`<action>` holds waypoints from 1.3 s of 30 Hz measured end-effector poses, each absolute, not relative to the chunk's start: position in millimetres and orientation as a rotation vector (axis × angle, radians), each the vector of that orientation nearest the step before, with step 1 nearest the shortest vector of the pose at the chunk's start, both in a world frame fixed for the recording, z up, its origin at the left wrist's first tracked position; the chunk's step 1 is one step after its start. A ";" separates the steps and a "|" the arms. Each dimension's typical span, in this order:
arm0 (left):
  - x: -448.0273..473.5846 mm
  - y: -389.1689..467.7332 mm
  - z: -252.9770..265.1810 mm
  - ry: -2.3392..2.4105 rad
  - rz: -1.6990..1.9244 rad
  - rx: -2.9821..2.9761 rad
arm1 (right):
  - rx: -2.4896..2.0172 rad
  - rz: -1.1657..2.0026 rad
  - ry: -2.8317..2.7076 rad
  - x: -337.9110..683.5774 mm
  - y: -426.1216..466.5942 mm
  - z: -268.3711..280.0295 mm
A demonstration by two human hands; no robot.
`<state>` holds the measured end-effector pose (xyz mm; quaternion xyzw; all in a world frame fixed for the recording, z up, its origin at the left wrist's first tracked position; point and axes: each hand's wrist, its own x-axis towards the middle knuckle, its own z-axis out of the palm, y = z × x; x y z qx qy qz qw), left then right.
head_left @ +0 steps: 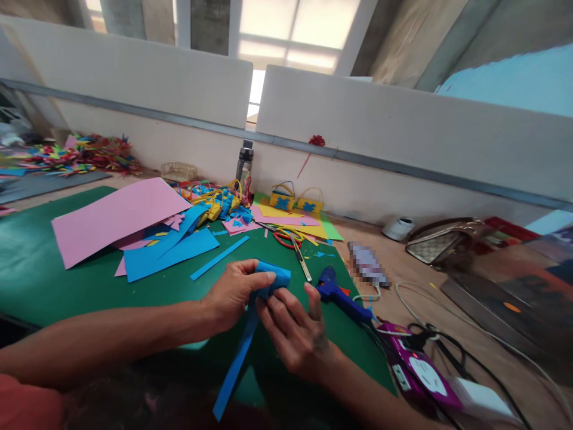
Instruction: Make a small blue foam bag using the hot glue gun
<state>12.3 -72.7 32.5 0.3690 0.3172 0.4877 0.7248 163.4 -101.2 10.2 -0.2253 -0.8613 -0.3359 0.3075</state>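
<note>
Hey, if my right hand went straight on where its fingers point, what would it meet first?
Probably the small blue folded-paper piece pinched in your left hand; your right hand seems to touch it, though exact depth is unclear.

Brown tabletop (pixel 403 272): we see it bearing a green mat (pixel 31 269).
Mat, left: we find a large pink sheet (pixel 120 221) lying partly over blue sheets (pixel 179 254).
Mat, middle: we see a narrow blue strip (pixel 219 258) and, farther back, scissors (pixel 290 236).
Mat, right edge: we have a blue glue gun (pixel 338 292).
Brown right side: we note a purple power strip (pixel 414 367) and a patterned handbag (pixel 441 248).
</note>
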 end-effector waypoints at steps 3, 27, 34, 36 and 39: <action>11.7 -71.8 30.1 0.699 1.089 0.821 | -0.609 -0.889 -2.281 164.4 -99.4 11.0; 4.8 -42.5 45.4 0.670 1.288 0.667 | -0.862 -0.045 -2.106 164.7 -96.4 21.6; 6.5 -33.1 51.4 0.644 1.346 0.637 | -1.359 0.847 -1.937 156.6 -98.9 28.8; 8.8 -31.2 50.7 0.651 1.364 0.628 | -1.364 1.030 -1.840 154.3 -98.6 29.4; 12.8 -30.8 49.4 0.657 1.368 0.623 | -1.341 1.153 -1.714 153.0 -96.8 27.3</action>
